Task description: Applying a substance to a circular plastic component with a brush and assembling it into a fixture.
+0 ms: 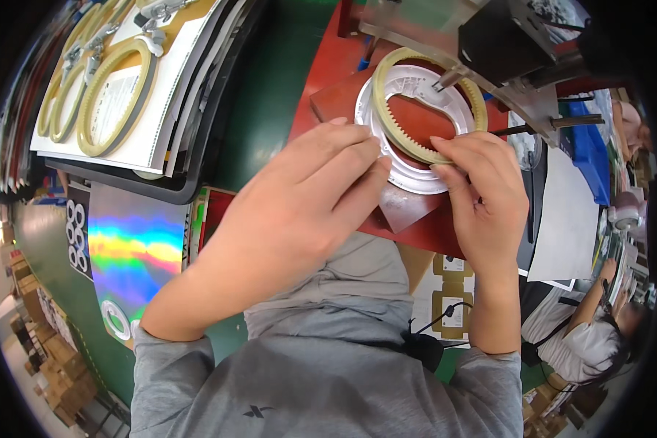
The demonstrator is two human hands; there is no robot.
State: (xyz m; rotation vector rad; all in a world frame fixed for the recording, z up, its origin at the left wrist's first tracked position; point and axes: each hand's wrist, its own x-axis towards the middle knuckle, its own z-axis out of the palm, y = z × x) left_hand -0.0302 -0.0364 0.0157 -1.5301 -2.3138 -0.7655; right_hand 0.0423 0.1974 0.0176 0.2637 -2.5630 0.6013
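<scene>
A cream toothed ring (416, 145) lies on a white round plastic plate (420, 177) set on a red fixture block (423, 120). My left hand (306, 197) rests on the left edge of the plate and ring, fingers stretched flat. My right hand (482, 197) pinches the ring's lower right rim between thumb and fingers. A black machine head (500, 40) with a metal tip hangs just above the ring's far side.
A black tray (190, 182) at the left holds white sheets with several more cream rings (113, 95). A shiny rainbow foil sheet (135, 252) lies below it. Another person (591, 336) sits at the lower right. Blue bin (591, 157) at right.
</scene>
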